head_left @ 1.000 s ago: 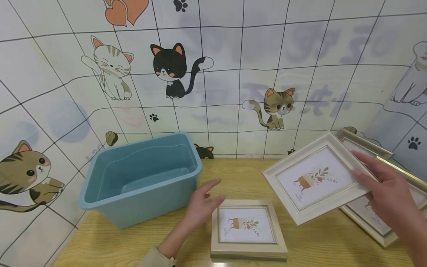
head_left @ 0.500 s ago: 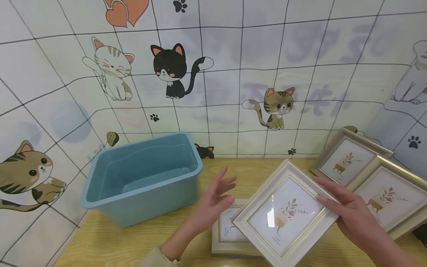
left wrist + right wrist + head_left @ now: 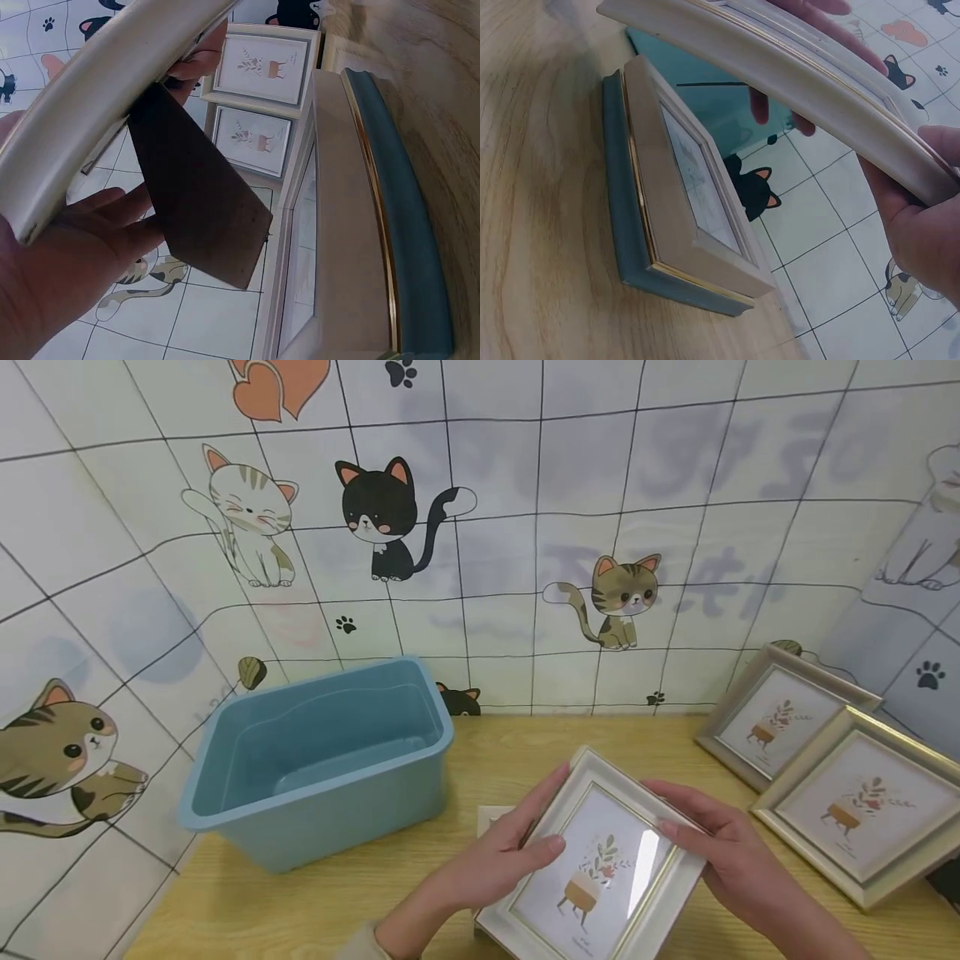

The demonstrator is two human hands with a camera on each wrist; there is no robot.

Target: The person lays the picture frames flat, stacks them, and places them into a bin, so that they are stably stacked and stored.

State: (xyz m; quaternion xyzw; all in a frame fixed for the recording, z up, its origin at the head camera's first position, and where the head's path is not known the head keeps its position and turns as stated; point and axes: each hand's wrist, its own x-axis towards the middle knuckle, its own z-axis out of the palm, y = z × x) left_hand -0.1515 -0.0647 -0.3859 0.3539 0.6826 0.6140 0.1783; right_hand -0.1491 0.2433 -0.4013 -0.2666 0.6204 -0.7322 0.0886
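Observation:
A cream picture frame with a thin gold inner line and a plant print is held tilted between both hands. My left hand grips its left edge, thumb on the front and fingers behind. The right hand pinches the upper right edge, its thumb over the front border. From the back of the frame a dark stand flap sticks out in the left wrist view. Below lies a stack, mostly hidden in the head view: a beige frame on top of a teal frame.
On the right, a silvery frame and a gold-edged frame lean back, overlapping. A blue plastic bin stands at the left on the wooden table. Behind rises a wall covering printed with cats.
The right hand has brought the cream frame leftward and down, over the stack, uncovering the two leaning frames. My left hand, free before, has moved right and taken hold of its left edge.

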